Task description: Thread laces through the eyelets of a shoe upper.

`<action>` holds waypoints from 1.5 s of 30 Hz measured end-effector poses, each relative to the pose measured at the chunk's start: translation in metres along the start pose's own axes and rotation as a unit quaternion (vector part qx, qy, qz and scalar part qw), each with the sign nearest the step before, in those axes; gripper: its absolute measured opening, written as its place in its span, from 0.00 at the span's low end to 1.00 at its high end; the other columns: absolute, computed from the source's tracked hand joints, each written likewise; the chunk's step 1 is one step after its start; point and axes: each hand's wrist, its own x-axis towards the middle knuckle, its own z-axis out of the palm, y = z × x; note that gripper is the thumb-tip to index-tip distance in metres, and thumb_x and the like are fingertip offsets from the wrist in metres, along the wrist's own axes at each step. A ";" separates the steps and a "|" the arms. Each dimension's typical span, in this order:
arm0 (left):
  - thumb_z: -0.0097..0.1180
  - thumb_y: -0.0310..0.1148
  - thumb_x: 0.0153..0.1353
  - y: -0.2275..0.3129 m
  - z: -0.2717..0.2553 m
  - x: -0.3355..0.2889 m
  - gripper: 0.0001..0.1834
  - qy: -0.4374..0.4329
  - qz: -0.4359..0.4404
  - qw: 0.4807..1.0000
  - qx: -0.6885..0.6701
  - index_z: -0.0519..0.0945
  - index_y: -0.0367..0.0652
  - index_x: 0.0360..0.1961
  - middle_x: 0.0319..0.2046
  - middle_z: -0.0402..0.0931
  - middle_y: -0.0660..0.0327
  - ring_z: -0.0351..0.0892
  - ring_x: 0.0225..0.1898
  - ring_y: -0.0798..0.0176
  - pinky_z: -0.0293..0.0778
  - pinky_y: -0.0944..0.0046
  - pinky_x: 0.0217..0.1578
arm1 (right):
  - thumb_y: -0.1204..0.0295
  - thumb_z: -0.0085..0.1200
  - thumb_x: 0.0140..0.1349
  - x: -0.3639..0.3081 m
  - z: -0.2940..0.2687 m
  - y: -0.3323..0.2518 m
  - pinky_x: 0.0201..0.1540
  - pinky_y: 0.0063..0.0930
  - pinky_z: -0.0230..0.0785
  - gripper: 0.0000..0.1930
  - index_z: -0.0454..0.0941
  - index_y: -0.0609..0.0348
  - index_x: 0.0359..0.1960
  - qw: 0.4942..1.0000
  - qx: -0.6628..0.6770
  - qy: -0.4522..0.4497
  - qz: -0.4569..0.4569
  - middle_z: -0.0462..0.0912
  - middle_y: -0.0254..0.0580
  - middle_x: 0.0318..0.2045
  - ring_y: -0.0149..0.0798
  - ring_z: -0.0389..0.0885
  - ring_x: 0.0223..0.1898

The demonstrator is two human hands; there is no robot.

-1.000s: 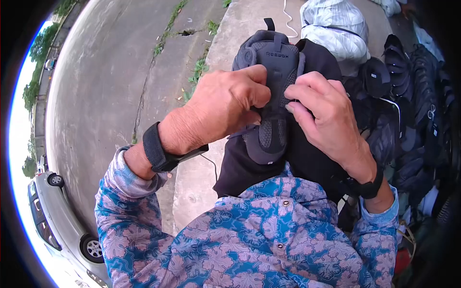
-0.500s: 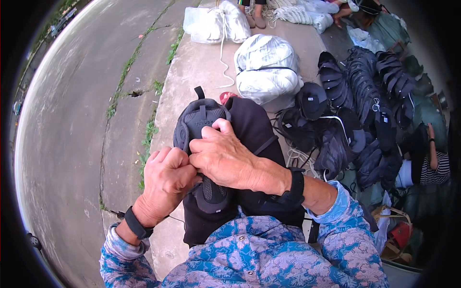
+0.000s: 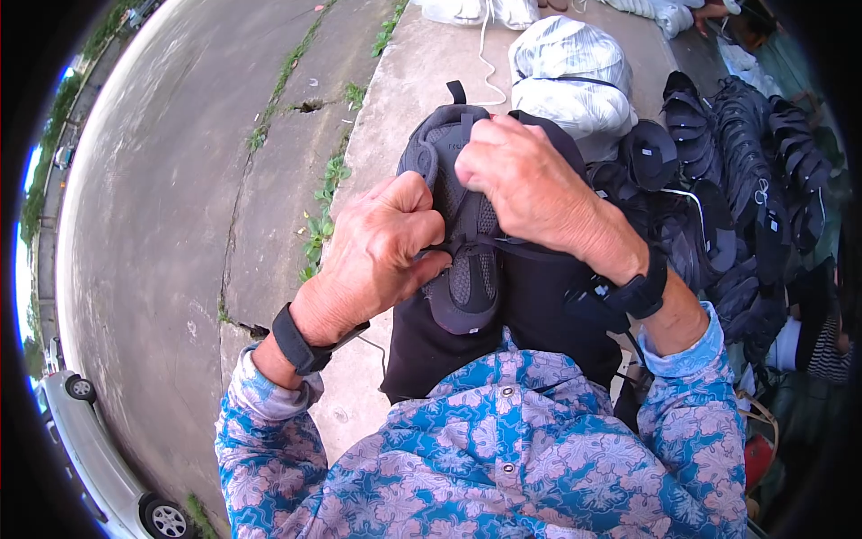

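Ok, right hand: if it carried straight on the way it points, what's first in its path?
Likely the dark shoe, near its opening. The right hand is over it; height is unclear, so it may already touch or could pass above.

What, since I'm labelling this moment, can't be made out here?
Head view:
- Anything inside the curled left hand: hidden by its fingers.
- Sneaker, upper right part: hidden by the right hand.
- Silver car: cut off by the dark rim.
- Far white bag: cut off by the upper edge.
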 end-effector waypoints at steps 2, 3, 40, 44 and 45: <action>0.70 0.25 0.35 0.001 -0.001 0.000 0.15 -0.010 -0.013 1.000 -0.007 0.76 0.43 0.24 0.26 0.66 0.60 0.72 0.32 0.56 0.70 0.60 0.32 | 0.78 0.51 0.55 -0.001 -0.011 0.018 0.38 0.40 0.70 0.01 0.75 0.60 0.26 0.999 0.038 0.036 -0.004 0.73 0.45 0.27 0.49 0.77 0.35; 0.70 0.25 0.35 0.004 0.000 -0.001 0.15 -0.011 -0.016 1.000 -0.005 0.76 0.43 0.24 0.26 0.66 0.60 0.72 0.32 0.56 0.70 0.60 0.32 | 0.78 0.52 0.55 -0.002 -0.015 0.017 0.37 0.39 0.70 0.02 0.74 0.61 0.26 0.998 0.035 0.057 -0.018 0.74 0.46 0.27 0.49 0.77 0.34; 0.53 0.32 0.64 0.047 0.042 0.030 0.11 0.059 -0.267 0.941 -0.200 0.79 0.33 0.37 0.19 0.75 0.51 0.71 0.19 0.66 0.67 0.63 0.22 | 0.67 0.68 0.43 -0.059 -0.011 -0.005 0.48 0.39 0.58 0.18 0.75 0.57 0.35 0.998 0.023 -0.039 0.032 0.71 0.38 0.37 0.40 0.74 0.41; 0.53 0.32 0.64 0.052 0.036 0.036 0.11 0.014 -0.286 0.942 -0.177 0.80 0.33 0.36 0.19 0.74 0.48 0.72 0.18 0.64 0.67 0.61 0.22 | 0.66 0.73 0.38 -0.054 -0.014 0.001 0.44 0.40 0.62 0.35 0.66 0.57 0.49 0.999 0.013 -0.012 0.040 0.67 0.44 0.46 0.45 0.73 0.46; 0.53 0.33 0.64 0.053 0.034 0.037 0.12 -0.013 -0.299 0.939 -0.169 0.80 0.33 0.35 0.18 0.74 0.48 0.71 0.18 0.64 0.67 0.60 0.21 | 0.65 0.73 0.37 -0.053 -0.015 0.002 0.44 0.39 0.62 0.34 0.68 0.57 0.47 0.999 0.014 -0.016 0.035 0.67 0.43 0.46 0.44 0.73 0.46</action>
